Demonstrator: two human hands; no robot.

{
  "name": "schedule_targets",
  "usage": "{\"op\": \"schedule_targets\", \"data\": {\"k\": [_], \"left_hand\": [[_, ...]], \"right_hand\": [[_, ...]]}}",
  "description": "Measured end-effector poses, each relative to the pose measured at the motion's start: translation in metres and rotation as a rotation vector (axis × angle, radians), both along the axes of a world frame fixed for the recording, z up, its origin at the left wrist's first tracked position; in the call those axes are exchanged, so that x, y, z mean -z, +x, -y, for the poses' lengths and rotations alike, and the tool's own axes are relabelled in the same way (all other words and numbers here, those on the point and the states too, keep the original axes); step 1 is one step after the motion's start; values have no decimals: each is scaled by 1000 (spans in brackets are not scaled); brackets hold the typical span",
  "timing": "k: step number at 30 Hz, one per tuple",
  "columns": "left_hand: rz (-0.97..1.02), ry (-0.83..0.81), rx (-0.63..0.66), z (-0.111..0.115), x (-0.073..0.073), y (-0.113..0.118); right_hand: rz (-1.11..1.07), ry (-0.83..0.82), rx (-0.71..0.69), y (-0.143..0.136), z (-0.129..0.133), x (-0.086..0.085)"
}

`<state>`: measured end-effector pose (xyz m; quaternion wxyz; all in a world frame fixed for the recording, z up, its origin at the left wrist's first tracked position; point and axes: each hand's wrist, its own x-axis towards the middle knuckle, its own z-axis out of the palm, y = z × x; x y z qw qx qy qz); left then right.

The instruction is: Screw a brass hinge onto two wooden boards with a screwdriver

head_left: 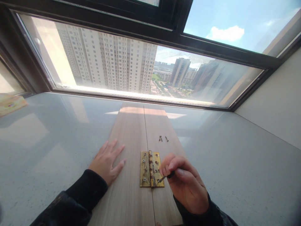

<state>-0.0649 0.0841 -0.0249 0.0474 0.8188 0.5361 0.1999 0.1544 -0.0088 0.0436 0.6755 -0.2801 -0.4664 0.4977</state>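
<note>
A worn brass hinge point(145, 169) lies flat across the seam between two pale wooden boards point(131, 131). Screw heads show in its left leaf. My right hand point(185, 179) is closed around a screwdriver point(162, 178) with a dark handle. The tool's metal tip points at the lower hole of the hinge's right leaf; whether it sits in a screw there I cannot tell. Flat on the left board rests my left hand point(107, 161), its fingers spread and holding nothing. Several loose screws point(160, 138) lie on the right board, beyond the hinge.
The boards lie on a pale speckled sill point(223, 150) that ends at a dark-framed window point(141, 99). At the far left edge is a yellowish patterned object point(11, 104). A white wall point(277, 88) rises on the right.
</note>
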Motion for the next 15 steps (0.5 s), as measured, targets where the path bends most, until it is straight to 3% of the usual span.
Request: {"op": "schedule_targets", "data": {"k": [15], "left_hand": [[-28,4,-3,0,-1,0]], "right_hand": [[202,20,-108,-1,12,-3]]}}
